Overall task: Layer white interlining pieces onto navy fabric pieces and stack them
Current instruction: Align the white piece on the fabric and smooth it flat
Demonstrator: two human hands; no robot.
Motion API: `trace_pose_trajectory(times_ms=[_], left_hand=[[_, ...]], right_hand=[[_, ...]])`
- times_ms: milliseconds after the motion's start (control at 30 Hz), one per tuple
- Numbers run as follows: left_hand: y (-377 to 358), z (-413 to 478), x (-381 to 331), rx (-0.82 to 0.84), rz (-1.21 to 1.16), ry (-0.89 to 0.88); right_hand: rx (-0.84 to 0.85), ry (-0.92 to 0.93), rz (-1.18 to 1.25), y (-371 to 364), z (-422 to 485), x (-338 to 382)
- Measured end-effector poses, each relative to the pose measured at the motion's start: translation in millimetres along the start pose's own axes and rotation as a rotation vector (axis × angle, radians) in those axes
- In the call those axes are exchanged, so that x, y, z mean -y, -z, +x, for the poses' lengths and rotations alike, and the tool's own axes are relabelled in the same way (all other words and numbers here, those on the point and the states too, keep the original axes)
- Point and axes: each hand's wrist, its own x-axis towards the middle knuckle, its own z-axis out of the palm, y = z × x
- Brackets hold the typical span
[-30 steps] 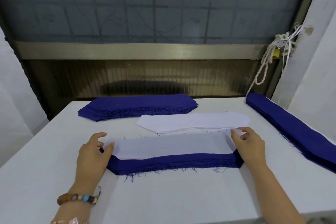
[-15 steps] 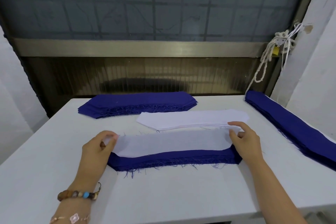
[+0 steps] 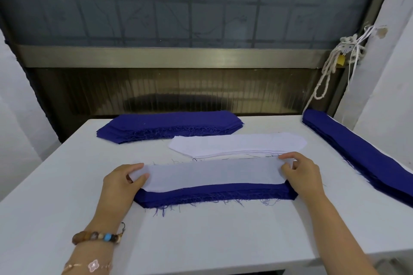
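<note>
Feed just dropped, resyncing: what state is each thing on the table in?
Left hand: pinches interlining's left end.
Right hand: pinches its right end.
Interlining: flat on near stack, navy front edge showing.
Near stack: under interlining, front edge frayed.
White stack: flat, untouched.
Far stack: flat, untouched.
Right stack: flat, untouched.

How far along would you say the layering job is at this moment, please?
Done: a near stack lies before the person, several navy edges showing. In hand: left hand and right hand pinch the ends of a white interlining piece atop it. Left: the white pile and the far navy pile behind look well stocked, so much remains.
</note>
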Motion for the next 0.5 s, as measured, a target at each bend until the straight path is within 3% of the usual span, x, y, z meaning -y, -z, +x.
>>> trace_pose_trajectory(times_ms=[167, 500], left_hand=[[0.2, -1.1, 4.3, 0.011, 0.031, -0.029], [0.1, -2.8, -3.7, 0.21, 0.227, -0.001]], right_hand=[[0.014, 0.013, -0.066, -0.6, -0.9, -1.0], [0.016, 0.053, -0.131, -1.1, -2.5, -2.5]])
